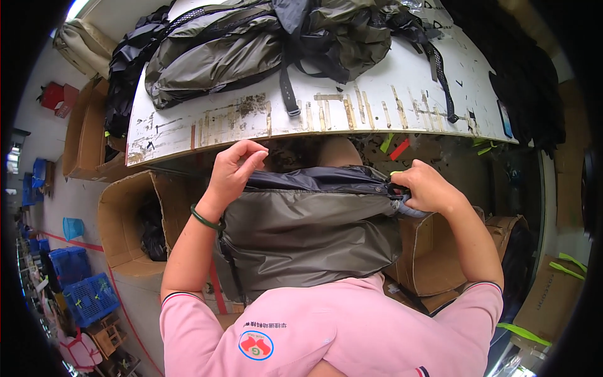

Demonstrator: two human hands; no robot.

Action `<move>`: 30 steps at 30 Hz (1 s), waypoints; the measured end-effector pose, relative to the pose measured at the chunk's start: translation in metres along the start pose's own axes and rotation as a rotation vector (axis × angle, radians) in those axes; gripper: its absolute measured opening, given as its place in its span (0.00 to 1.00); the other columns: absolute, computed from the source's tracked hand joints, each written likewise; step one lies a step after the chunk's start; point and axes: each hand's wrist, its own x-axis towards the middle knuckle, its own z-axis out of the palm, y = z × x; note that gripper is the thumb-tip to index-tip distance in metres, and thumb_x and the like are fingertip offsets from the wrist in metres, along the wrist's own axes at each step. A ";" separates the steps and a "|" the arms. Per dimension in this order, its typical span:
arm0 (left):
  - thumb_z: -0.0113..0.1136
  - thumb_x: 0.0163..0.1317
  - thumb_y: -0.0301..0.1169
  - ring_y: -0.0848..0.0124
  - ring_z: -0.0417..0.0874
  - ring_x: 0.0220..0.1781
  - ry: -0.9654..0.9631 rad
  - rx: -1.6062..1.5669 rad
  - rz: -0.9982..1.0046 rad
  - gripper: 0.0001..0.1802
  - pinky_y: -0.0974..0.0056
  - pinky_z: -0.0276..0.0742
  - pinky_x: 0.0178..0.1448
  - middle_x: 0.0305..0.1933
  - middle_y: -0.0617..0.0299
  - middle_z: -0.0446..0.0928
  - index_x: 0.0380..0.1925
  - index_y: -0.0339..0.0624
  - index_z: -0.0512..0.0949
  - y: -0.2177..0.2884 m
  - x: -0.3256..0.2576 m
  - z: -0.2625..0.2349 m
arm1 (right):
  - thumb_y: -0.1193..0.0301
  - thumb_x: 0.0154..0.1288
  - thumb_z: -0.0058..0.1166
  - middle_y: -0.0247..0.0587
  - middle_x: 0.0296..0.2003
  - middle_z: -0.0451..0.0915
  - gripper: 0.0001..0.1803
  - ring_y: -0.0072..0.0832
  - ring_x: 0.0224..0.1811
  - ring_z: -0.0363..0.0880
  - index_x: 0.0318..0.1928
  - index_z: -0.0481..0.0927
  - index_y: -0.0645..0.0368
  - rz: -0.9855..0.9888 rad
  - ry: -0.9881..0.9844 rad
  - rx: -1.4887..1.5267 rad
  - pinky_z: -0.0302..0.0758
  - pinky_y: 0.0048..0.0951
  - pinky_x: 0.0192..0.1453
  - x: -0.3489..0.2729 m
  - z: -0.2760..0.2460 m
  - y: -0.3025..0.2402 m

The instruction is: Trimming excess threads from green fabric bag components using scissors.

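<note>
An olive bag [311, 235] is held against the lap, below the edge of the white table [251, 122], with its dark upper edge turned toward the table. Along that top edge the zip line appears drawn across most of its width, though whether it is fully closed cannot be told; the right end is hidden under the hand. The left hand [231, 173] is placed at the bag's upper left corner, the fingers curled and pressed together on the fabric edge. The right hand [422, 187] is closed in a pinch on the upper right corner, where a small dark pull seems to be gripped. A pile of similar bags [264, 44] is left on the table, and open cartons [125, 220] are seen beside the knees.
</note>
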 end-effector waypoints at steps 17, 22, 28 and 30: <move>0.76 0.51 0.32 0.75 0.72 0.33 -0.184 0.358 -0.131 0.16 0.67 0.71 0.39 0.30 0.67 0.72 0.31 0.41 0.76 -0.089 -0.060 -0.084 | 0.77 0.43 0.60 0.49 0.26 0.78 0.10 0.50 0.34 0.75 0.28 0.73 0.57 0.118 0.097 -0.062 0.68 0.41 0.41 -0.005 0.022 0.021; 0.74 0.52 0.30 0.79 0.72 0.34 -0.145 0.154 -0.061 0.15 0.69 0.71 0.38 0.31 0.70 0.73 0.29 0.41 0.73 -0.100 -0.069 -0.082 | 0.78 0.42 0.59 0.49 0.27 0.78 0.11 0.51 0.35 0.76 0.28 0.72 0.57 0.162 0.094 -0.064 0.68 0.41 0.41 -0.004 0.028 0.023; 0.71 0.57 0.25 0.84 0.74 0.36 -0.028 -0.330 -0.374 0.12 0.76 0.72 0.44 0.35 0.74 0.75 0.36 0.44 0.75 -0.092 -0.092 -0.073 | 0.76 0.43 0.65 0.48 0.27 0.77 0.13 0.52 0.33 0.73 0.29 0.72 0.58 0.159 0.129 -0.097 0.69 0.42 0.39 0.000 0.031 0.031; 0.71 0.57 0.25 0.84 0.76 0.37 0.004 -0.429 -0.381 0.13 0.75 0.73 0.44 0.34 0.74 0.76 0.39 0.44 0.77 -0.090 -0.100 -0.069 | 0.66 0.44 0.73 0.47 0.26 0.77 0.20 0.51 0.31 0.72 0.28 0.72 0.59 0.222 0.142 -0.017 0.68 0.41 0.39 0.006 0.019 0.013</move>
